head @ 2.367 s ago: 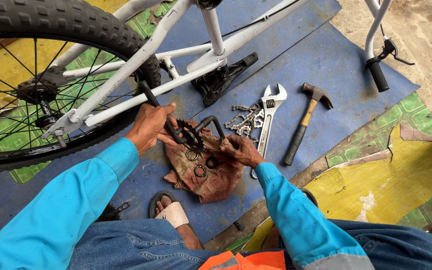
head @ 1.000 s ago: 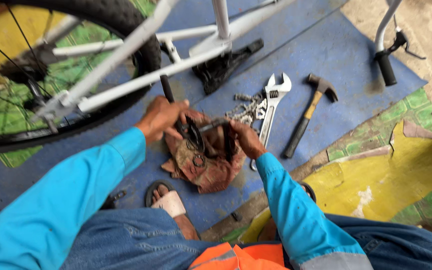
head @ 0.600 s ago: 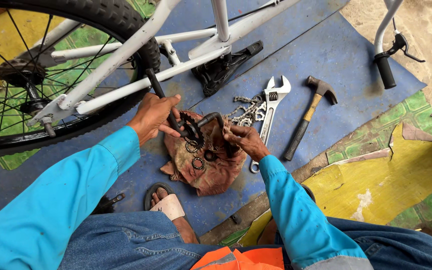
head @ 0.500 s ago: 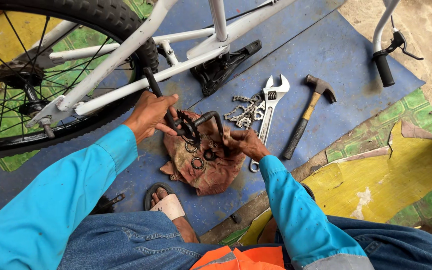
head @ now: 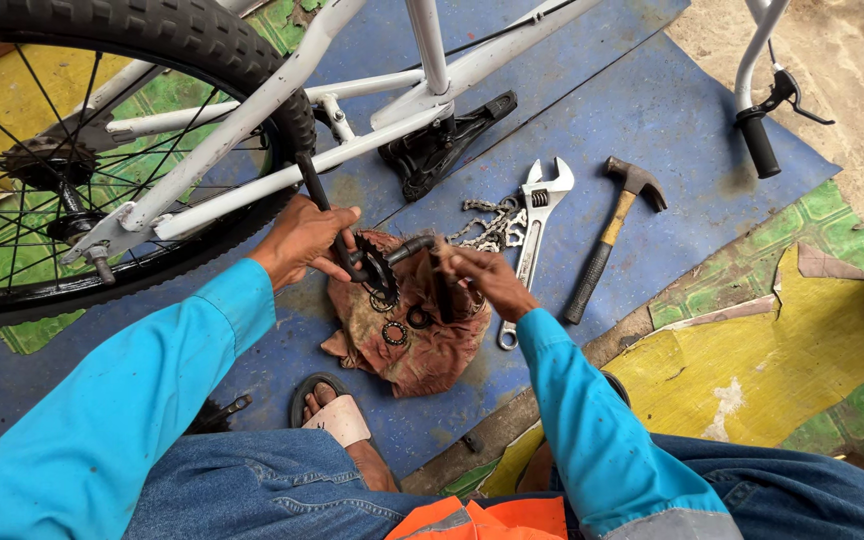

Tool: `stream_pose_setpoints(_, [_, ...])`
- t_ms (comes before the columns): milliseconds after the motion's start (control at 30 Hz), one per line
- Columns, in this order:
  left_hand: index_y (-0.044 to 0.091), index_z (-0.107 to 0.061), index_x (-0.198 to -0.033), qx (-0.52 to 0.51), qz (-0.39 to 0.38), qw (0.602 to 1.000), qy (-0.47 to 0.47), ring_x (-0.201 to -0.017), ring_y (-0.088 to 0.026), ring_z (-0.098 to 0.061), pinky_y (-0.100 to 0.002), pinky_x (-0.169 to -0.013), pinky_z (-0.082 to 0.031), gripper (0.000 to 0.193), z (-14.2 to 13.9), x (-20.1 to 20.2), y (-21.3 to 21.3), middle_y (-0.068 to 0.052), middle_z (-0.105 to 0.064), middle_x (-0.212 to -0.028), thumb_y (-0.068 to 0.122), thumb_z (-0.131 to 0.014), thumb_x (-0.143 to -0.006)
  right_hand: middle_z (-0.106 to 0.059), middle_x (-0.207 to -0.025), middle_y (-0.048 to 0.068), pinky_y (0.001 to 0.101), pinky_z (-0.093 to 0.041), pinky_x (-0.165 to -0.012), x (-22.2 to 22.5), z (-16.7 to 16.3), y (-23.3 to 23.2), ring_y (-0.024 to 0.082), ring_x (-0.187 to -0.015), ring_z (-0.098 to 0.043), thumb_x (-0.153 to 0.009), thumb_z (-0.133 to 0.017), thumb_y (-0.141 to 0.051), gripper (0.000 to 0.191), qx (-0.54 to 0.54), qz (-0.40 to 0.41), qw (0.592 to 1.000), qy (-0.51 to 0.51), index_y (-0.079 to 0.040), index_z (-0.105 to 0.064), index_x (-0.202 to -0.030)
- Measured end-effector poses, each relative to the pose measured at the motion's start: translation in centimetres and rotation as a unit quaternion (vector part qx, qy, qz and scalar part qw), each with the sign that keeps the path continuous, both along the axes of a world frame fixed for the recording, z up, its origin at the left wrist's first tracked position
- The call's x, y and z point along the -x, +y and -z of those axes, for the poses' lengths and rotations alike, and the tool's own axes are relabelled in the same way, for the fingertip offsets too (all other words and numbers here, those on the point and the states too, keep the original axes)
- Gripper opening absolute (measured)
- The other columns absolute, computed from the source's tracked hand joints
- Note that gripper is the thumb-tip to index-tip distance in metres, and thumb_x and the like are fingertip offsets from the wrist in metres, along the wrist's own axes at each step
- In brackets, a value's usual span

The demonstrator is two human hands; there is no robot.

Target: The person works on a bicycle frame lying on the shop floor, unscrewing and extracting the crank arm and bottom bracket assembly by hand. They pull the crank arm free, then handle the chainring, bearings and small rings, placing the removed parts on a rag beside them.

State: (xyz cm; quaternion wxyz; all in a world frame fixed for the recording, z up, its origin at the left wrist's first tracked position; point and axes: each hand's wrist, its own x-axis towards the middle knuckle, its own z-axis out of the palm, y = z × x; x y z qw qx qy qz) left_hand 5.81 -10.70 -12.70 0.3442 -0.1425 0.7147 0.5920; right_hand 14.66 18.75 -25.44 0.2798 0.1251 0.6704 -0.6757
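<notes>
My left hand (head: 302,240) grips the black crank arm (head: 314,188) of a one-piece bicycle crank with a small chainring (head: 380,275), held over a dirty brown rag (head: 407,340). My right hand (head: 487,280) holds the crank's other dark arm (head: 442,290) above the same rag. Small bearing rings (head: 395,333) lie on the rag between my hands. Both sleeves are bright blue.
An upturned white bicycle frame (head: 282,90) with its rear wheel (head: 102,150) and black saddle (head: 442,145) lies ahead on a blue mat (head: 652,90). An adjustable wrench (head: 532,225), a loose chain (head: 487,225) and a hammer (head: 612,235) lie right of the rag. My sandalled foot (head: 337,420) is below.
Both hands stay on the crank over the rag with small shifts in grip; the right hand has turned its arm of the crank slightly. The view drifted a little.
</notes>
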Motion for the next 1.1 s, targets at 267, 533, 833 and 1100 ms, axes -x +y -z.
stream_pose_setpoints(267, [-0.014,-0.061,-0.082,0.008,-0.012,1.000,-0.003,-0.061,-0.035,-0.071,-0.045,-0.047,-0.065,0.046,-0.1,-0.2,1.2,-0.022,-0.064,-0.083,0.030,-0.065,-0.097,-0.078,-0.105,0.014,0.0355,-0.057,-0.083,0.1,0.9,-2.5,0.023,-0.092,-0.075,-0.093,-0.074,-0.036,0.047,-0.217,-0.044,0.946,0.236,-0.007,-0.071,-0.129])
stream_pose_setpoints(533, [-0.014,-0.060,-0.080,0.019,-0.020,1.000,0.006,-0.060,-0.035,-0.071,-0.044,-0.047,-0.061,0.046,-1.3,0.0,1.2,-0.024,-0.064,-0.083,0.029,-0.064,-0.096,-0.076,-0.087,0.018,0.0411,-0.056,-0.070,-1.2,0.1,-3.2,0.032,-0.073,-0.073,-0.091,-0.074,-0.035,0.038,-0.245,-0.087,0.941,0.218,-0.004,-0.074,-0.113])
stream_pose_setpoints(833, [-0.014,-0.060,-0.084,0.019,-0.045,0.999,0.003,-0.058,-0.036,-0.070,-0.045,-0.045,-0.064,0.041,-1.8,0.4,1.4,-0.026,-0.063,-0.083,0.025,-0.063,-0.096,-0.071,-0.079,0.023,0.0458,-0.054,-0.066,-2.5,0.7,-2.4,0.034,-0.067,-0.069,-0.089,-0.073,-0.029,0.032,-0.266,-0.097,0.939,0.197,-0.002,-0.071,-0.105])
stream_pose_setpoints(1100, [-0.015,-0.063,-0.076,0.037,-0.037,0.998,0.041,-0.056,-0.033,-0.067,-0.044,-0.049,-0.061,0.048,-2.8,0.6,1.5,-0.020,-0.059,-0.072,0.028,-0.066,-0.096,-0.073,-0.087,0.019,0.0438,-0.054,-0.070,-2.6,1.3,-1.6,0.033,-0.075,-0.070,-0.086,-0.076,-0.027,0.032,-0.244,-0.118,0.944,0.188,-0.004,-0.070,-0.107])
